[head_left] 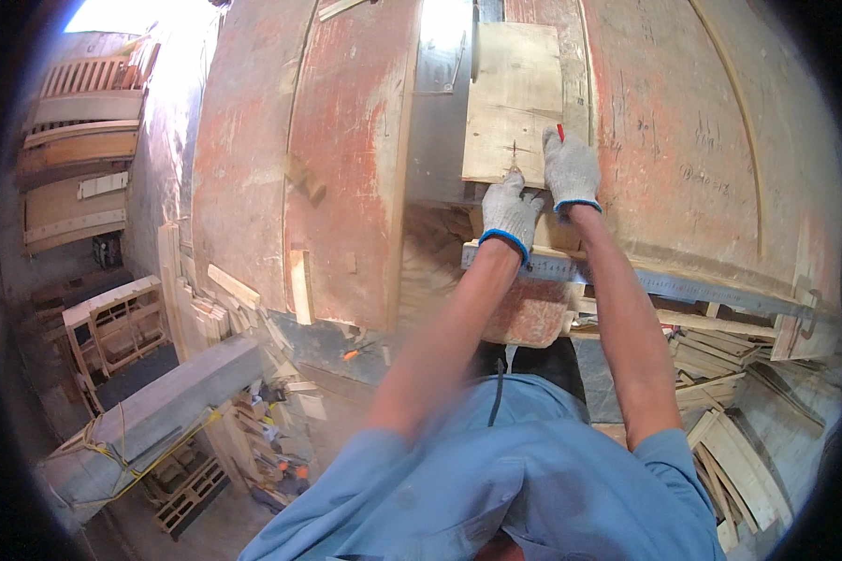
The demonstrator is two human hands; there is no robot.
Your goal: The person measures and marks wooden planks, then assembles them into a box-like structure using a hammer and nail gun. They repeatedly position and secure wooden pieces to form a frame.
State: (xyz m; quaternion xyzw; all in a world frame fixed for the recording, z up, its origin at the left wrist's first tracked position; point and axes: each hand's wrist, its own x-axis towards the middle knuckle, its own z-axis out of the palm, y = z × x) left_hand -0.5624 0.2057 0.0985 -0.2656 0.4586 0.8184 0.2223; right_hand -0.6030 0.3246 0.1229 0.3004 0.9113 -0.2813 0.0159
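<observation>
Both hands gloved, grey-white knit with blue cuffs. Left hand [510, 208] lies knuckles-up on the lower edge of a pale plywood piece [513, 98], fingers curled and bunched at the board's bottom edge; whether they pinch anything cannot be told. Right hand [571, 168] rests on the board's lower right corner, fingers pressed together around a red pencil [560, 132] whose tip shows above the glove. A dark cross mark sits on the board just left of the right hand. The board lies flat on the worn red-painted surface [346, 140], partly over a grey panel [437, 131]. A long metal ruler [664, 282] runs under both forearms, near the surface's front edge. Offcut wood strips [720, 365] are piled below on the right; wooden crates [117, 327] stand on the floor at left. No labels or packages discernible.
</observation>
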